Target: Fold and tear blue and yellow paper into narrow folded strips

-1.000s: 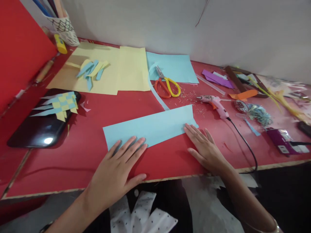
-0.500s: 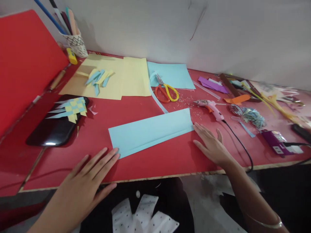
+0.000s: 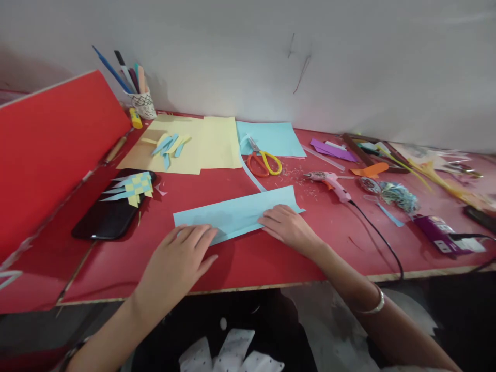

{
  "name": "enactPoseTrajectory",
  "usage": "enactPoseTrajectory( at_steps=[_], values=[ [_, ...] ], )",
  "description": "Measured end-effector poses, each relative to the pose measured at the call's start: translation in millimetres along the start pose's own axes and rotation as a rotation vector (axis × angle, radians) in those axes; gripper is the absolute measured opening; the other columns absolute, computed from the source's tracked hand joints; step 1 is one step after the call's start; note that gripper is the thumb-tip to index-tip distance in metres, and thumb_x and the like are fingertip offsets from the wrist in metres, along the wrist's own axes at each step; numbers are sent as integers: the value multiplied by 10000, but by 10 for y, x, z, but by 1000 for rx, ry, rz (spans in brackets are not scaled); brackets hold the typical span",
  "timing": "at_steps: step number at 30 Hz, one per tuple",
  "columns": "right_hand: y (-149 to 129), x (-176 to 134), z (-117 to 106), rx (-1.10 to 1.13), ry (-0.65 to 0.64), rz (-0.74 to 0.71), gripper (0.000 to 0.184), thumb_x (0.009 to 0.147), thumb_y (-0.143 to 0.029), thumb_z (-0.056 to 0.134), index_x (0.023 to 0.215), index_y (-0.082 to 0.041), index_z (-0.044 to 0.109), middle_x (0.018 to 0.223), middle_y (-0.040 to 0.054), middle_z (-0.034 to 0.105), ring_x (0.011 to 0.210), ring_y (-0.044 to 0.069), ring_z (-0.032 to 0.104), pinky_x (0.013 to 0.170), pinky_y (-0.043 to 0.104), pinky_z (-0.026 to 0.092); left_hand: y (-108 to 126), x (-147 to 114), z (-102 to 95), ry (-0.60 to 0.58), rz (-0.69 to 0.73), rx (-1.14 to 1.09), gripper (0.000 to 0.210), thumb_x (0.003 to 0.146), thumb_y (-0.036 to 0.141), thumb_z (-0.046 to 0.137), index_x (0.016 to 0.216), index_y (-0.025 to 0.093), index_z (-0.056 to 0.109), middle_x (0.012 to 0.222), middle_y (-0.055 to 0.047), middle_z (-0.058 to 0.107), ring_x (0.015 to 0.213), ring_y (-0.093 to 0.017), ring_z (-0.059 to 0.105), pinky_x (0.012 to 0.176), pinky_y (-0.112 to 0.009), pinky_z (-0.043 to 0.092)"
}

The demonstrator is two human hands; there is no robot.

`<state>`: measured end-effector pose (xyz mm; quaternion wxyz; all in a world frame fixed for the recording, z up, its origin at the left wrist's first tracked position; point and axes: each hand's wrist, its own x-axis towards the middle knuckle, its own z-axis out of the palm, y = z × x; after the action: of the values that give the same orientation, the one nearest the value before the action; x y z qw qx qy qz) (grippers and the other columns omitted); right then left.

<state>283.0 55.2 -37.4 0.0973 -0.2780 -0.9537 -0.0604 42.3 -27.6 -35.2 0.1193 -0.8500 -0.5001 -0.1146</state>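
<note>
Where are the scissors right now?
In the head view, the scissors lie just above the middle, partly on the rear blue sheet, left of the pink glue gun.

Compared with half a second ago, the left hand [image 3: 180, 253] has moved from the paper's [image 3: 240, 206] lower-left corner onto its lower edge, the right hand [image 3: 289, 227] inward from its right end; more wall [image 3: 232, 57] fills the top of the frame
</note>
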Motion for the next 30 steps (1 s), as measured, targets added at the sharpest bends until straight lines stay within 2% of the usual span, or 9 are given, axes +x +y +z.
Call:
enactPoseTrajectory(
  at_steps=[3,6,10,15,21,26,30],
  values=[
    [-19,110,-38,-53,65,-78,322,895,-182,305,766,-176,600,719,30,601,693,135,528,841,306,361,55,250,10,-60,12,-67,208,776,201,499,961,165,587,853,-48,671,724,-200,610,632,-313,425],
    [-77,184,-116,-19,132,-75,307,869,-165,325,694,-168,578,642,12,561,639,126,496,790,271,366,74,416,30,-50,61,-89,134,795,167,471,791,189,603,680,-4,650,620,-179,596,575,-296,394],
    [-198,286,-202,-20,234,-90,275,809,-112,332,663,-167,558,568,-3,511,566,120,437,700,251,362,68,537,-4,-4,154,-70,231,812,121,405,648,182,556,572,2,587,530,-167,552,507,-287,334],
    [-259,406,-234,-60,400,-146,266,745,-78,338,537,-180,468,476,-32,431,477,101,350,591,227,327,19,607,-111,55,195,-168,366,880,215,298,594,175,522,539,1,544,505,-140,506,495,-264,298],
    [-160,361,-316,-6,390,-174,230,691,-64,330,524,-186,432,452,-50,408,447,87,318,541,206,297,-151,539,-179,-9,174,-343,450,904,331,223,606,171,520,544,21,565,496,-107,480,519,-242,282],
    [-21,148,-381,4,323,-89,236,660,-45,318,495,-182,416,427,-52,395,418,83,297,519,200,295,-316,435,-249,-102,156,-394,466,899,372,216,617,183,534,562,24,580,523,-107,490,532,-232,283],
    [150,-26,-445,-43,272,4,259,702,-56,321,500,-183,421,433,-39,430,411,84,342,498,207,304,-427,355,-328,-143,109,-388,471,893,378,235,568,184,514,520,30,554,498,-104,473,507,-228,277]
  ],
)
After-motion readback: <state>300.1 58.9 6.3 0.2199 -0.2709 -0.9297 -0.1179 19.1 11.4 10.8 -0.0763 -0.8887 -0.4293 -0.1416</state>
